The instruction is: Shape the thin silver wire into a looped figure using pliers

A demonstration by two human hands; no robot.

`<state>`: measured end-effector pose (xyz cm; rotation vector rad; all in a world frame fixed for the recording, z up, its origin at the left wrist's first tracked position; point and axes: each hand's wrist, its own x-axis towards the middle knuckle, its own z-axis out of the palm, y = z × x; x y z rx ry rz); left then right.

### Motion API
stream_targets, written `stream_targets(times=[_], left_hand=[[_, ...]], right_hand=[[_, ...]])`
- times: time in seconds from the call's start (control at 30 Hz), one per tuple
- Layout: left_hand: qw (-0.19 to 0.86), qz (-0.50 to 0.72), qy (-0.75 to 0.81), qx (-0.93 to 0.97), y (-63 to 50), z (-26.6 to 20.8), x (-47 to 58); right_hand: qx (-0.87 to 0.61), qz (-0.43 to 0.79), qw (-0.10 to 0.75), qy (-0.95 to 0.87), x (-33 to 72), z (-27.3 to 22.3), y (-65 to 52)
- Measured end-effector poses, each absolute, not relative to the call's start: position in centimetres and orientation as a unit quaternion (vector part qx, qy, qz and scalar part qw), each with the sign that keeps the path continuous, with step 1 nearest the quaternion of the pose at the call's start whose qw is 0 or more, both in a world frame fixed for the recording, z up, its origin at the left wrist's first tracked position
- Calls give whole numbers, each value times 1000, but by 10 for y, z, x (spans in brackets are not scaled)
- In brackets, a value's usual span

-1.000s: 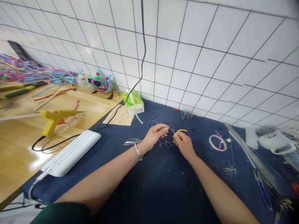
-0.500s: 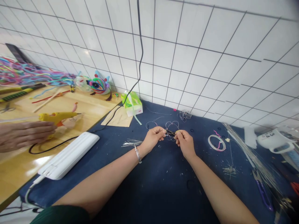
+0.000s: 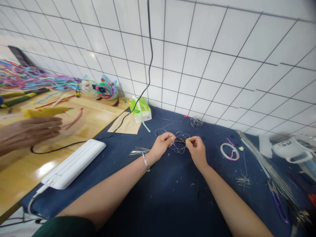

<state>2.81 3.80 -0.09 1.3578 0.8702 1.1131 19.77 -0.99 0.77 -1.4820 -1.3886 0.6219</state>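
Observation:
My left hand (image 3: 163, 144), with a silver bangle at its wrist, pinches the near edge of a thin wire shape (image 3: 182, 150) bent into several petal-like loops. My right hand (image 3: 197, 149) is closed at the right side of the loops, fingertips together on the end of a dark, slender piece (image 3: 180, 142). That piece lies across the middle of the wire shape; its kind is too small to make out. Beside my left wrist rests a bundle of short cut wires (image 3: 138, 151). Another wire loop (image 3: 160, 132) lies just beyond my left hand.
At left, a co-worker's hand (image 3: 32, 131) is beside a yellow glue gun (image 3: 44, 112). A white power bank (image 3: 74, 164), a tissue pack (image 3: 140, 110) and a tangled wire ball (image 3: 197, 122) lie around. Rightward are a ring spool (image 3: 229, 151), long wires (image 3: 264, 161), purple-handled scissors (image 3: 280, 205) and a white mug (image 3: 291, 148).
The co-worker's hand and the yellow glue gun have shifted left. Between my hands the wire loops show more openly below the dark piece; my hands have barely moved.

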Motion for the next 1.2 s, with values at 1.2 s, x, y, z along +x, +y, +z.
stream_targets(times=[1.2], left_hand=[[500, 406, 371, 669, 27, 4, 33]], right_hand=[[-552, 271, 458, -642, 202, 12, -8]])
